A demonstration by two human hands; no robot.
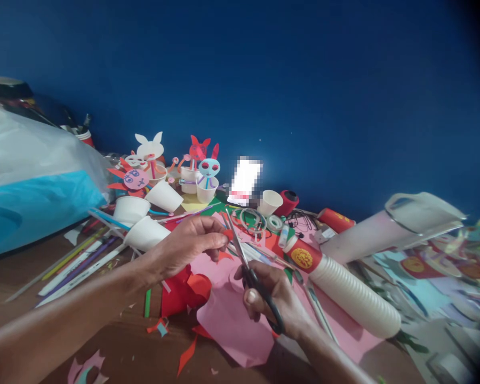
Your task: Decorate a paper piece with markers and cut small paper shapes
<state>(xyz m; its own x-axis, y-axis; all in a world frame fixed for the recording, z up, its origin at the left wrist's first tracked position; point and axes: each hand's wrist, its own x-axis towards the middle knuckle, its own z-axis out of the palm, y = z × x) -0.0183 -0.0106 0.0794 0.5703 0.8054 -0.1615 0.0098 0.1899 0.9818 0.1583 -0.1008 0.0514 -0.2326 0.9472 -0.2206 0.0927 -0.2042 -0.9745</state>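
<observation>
While L hand (186,246) pinched small red paper scrap (226,233), R hand (271,298) gripped black-handled scissors (253,280). Blade (236,237) slip cd nick fingers (218,237).

- Scissors (237,240) in the right hand (274,301): bare metal blades with a dull shine, smooth black plastic handles
- Red paper scrap (226,234) at the fingertips of the left hand (188,242): thin, matt
- Pink paper sheet (232,325) beneath the right hand: smooth, matt
- Stacked paper cups (356,293) right of the right hand: white, ribbed, faintly glossy
- Wooden desk (116,346) below the left hand: brown, smooth, slight sheen
- Plastic bag (36,144) well left of the left hand: glossy, translucent, creased
</observation>
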